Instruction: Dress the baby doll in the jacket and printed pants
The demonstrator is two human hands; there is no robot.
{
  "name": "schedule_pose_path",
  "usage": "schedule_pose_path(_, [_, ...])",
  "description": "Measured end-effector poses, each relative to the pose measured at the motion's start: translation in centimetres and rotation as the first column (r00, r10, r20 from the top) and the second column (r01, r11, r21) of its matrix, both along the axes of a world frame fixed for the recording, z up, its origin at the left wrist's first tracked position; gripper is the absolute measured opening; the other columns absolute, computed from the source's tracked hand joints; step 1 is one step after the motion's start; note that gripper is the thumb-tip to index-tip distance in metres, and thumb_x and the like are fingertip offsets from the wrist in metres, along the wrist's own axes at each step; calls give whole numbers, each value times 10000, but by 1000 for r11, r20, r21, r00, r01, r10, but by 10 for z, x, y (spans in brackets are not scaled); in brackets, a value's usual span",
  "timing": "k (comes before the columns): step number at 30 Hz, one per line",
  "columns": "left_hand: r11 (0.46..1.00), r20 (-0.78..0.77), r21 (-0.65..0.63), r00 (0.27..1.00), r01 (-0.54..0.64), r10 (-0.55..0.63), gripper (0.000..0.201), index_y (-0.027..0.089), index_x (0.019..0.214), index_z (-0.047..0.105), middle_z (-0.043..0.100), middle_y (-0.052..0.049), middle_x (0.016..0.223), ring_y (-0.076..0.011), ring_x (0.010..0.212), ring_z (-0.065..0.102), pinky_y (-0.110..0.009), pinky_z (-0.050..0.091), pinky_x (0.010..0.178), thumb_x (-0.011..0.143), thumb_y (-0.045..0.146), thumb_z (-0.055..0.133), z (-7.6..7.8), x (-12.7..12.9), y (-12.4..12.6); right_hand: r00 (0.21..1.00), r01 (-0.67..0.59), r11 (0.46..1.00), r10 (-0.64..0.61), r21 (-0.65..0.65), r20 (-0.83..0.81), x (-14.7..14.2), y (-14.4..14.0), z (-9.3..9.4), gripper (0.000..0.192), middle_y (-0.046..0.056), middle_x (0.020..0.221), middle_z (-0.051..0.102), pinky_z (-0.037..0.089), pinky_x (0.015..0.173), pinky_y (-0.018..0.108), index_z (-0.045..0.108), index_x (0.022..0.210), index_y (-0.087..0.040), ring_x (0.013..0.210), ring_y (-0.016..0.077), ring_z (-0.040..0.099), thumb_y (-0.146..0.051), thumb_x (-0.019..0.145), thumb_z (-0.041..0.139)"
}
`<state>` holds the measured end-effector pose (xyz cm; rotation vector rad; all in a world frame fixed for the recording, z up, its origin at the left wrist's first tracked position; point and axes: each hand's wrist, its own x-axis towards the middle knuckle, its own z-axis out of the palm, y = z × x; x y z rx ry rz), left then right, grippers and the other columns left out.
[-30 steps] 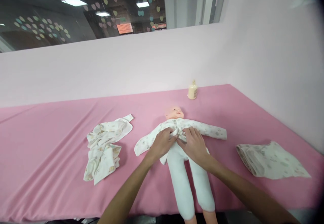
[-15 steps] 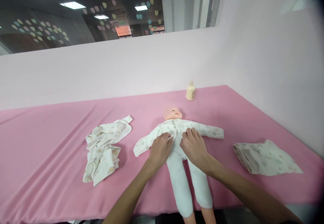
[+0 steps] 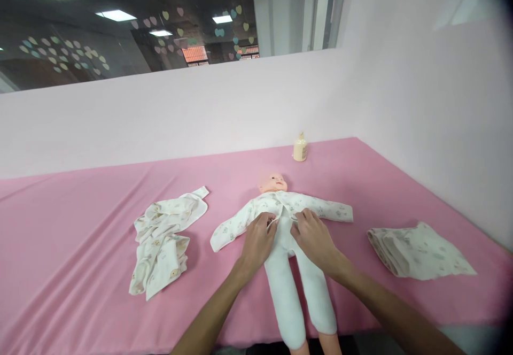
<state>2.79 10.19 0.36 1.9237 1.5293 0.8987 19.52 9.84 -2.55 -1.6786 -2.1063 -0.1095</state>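
Observation:
A baby doll (image 3: 273, 182) lies on its back on the pink-covered table (image 3: 80, 221), head away from me, its white cloth legs (image 3: 298, 291) reaching the near edge. It wears a white printed shirt (image 3: 316, 203) with sleeves spread out to both sides. My left hand (image 3: 258, 241) pinches the shirt's left front edge at the belly. My right hand (image 3: 315, 239) pinches the right front edge. The two edges are held a little apart, with the doll's white body showing between them.
A crumpled white printed garment (image 3: 164, 237) lies left of the doll. A folded printed cloth (image 3: 417, 251) lies at the right. A small cream bottle (image 3: 300, 147) stands by the pale back wall. A side wall closes off the right.
My hands have drawn apart slightly and moved a little lower on the doll's belly, spreading the shirt's front edges. The view has tilted a bit downward.

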Motion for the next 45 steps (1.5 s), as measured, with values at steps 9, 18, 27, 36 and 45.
schedule_pose_path(9, [999, 53, -9, 997, 51, -51, 245, 209, 884, 601, 653, -5, 878, -172, 793, 569, -300, 398, 709, 975, 354, 426, -6, 8, -7, 949, -98, 980, 39, -174, -312, 23, -1, 4, 240, 57, 894, 680, 421, 670, 304, 654, 904, -188, 781, 192, 613, -130, 895, 421])
schedule_pose_path(18, [998, 82, 59, 996, 27, -32, 261, 211, 935, 641, 684, -26, 970, -191, 910, 610, -314, 431, 786, 983, 358, 432, -17, 13, -9, 779, -179, 981, 92, -80, -621, 13, -13, 9, 272, 46, 942, 670, 481, 805, 350, 694, 1010, -220, 891, 203, 625, -223, 944, 431])
schedule_pose_path(27, [981, 11, 186, 998, 55, -58, 306, 210, 954, 651, 673, -48, 920, -187, 846, 606, -313, 433, 745, 1009, 287, 360, -29, 20, -13, 696, -210, 975, 97, -72, -712, -2, -27, 2, 320, 46, 916, 632, 531, 752, 359, 673, 1164, -260, 832, 200, 613, -318, 993, 409])
schedule_pose_path(36, [985, 91, 166, 994, 46, -61, 288, 217, 930, 659, 685, -38, 890, -177, 818, 611, -302, 445, 731, 993, 277, 384, -32, 18, -11, 660, -247, 969, 178, 14, -730, -8, -36, -5, 367, 69, 1307, 557, 484, 1028, 382, 595, 1326, -303, 1205, 197, 546, -329, 1012, 407])
schedule_pose_path(45, [999, 255, 3, 966, 34, -33, 276, 186, 804, 651, 659, -27, 799, -163, 753, 574, -276, 416, 688, 944, 314, 450, -19, 15, -12, 648, -284, 958, 160, -41, -744, -13, -42, -5, 396, 63, 1466, 496, 373, 1165, 459, 575, 1364, -284, 1365, 207, 452, -364, 1011, 415])
